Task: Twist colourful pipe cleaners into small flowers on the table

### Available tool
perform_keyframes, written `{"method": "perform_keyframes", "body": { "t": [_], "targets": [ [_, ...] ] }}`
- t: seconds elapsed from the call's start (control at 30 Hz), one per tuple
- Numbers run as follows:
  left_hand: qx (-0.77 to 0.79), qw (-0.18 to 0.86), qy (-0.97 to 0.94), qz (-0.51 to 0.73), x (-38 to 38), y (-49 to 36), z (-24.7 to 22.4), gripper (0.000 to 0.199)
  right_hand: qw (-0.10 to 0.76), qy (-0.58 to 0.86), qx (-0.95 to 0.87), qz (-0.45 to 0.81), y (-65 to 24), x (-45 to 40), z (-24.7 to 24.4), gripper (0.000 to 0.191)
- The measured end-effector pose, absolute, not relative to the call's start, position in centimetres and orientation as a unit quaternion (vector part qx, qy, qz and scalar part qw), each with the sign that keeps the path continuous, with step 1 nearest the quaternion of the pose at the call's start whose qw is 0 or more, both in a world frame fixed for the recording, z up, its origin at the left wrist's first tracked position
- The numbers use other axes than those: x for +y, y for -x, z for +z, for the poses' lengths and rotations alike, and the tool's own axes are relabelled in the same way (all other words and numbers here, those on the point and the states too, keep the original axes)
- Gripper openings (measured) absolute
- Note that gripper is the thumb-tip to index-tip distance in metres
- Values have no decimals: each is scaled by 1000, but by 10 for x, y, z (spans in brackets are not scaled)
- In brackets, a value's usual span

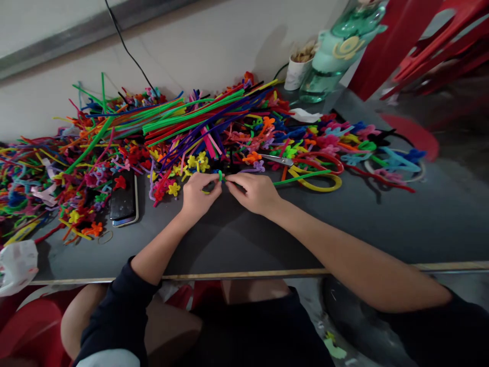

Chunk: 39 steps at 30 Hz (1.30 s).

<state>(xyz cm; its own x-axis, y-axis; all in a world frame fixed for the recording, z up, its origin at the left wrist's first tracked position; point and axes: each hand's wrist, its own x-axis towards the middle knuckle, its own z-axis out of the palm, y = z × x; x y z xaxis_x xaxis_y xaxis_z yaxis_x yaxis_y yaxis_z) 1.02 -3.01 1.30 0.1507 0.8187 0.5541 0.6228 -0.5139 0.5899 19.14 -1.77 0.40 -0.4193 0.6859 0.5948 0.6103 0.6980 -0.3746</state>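
Note:
My left hand (200, 194) and my right hand (254, 192) meet fingertip to fingertip above the table's middle. Both are closed in a pinch on a green pipe cleaner (301, 178), whose long end sticks out to the right past my right hand. A small green bend shows between the fingertips; its exact shape is too small to make out. Close behind my left hand lie yellow pipe-cleaner flowers (197, 162). Scissors (275, 160) with metal blades lie just beyond my right hand, beside a yellow loop (336, 182) and a red one.
Bundles of straight pipe cleaners (194, 120) lie on a wide heap of coloured flowers along the wall. A phone (124, 199) is at left, near crumpled plastic (19, 265). A green bottle (324, 61) and a white cup (297, 73) stand at back right. The table's edge (244, 274) runs in front.

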Motion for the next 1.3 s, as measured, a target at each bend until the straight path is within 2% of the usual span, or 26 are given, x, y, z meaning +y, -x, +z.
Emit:
{"method": "perform_keyframes", "body": {
  "t": [0.1,0.27,0.37,0.47,0.53,0.6,0.7,0.83,1.07,1.2,1.3],
  "targets": [
    [454,27,-784,422,-27,-8,9,18,391,389,-829,92,-187,-22,7,24],
    [426,-66,-807,403,-27,-12,5,20,463,431,-718,290,-180,-30,13,23],
    [413,-88,-821,385,-30,-14,7,20,495,437,-660,359,-178,-28,12,22],
    [399,-68,-826,391,-31,-12,11,22,513,417,-615,430,-179,-20,9,22],
    [411,-45,-801,433,-30,-7,15,23,479,381,-594,522,-181,-14,8,24],
    [419,-37,-784,457,-27,0,18,23,410,333,-574,626,-184,-7,7,24],
    [358,-45,-864,352,-25,11,20,25,326,271,-560,712,-190,0,7,22],
    [285,-85,-928,226,-28,19,23,33,254,240,-605,716,-198,4,8,18],
    [196,-191,-944,187,-28,21,32,26,208,264,-651,681,-204,7,12,22],
    [225,-134,-950,168,-29,13,35,25,226,277,-727,587,-202,2,16,21],
    [337,-28,-921,192,-31,1,29,34,296,325,-807,395,-201,-8,19,15]
  ]
}}
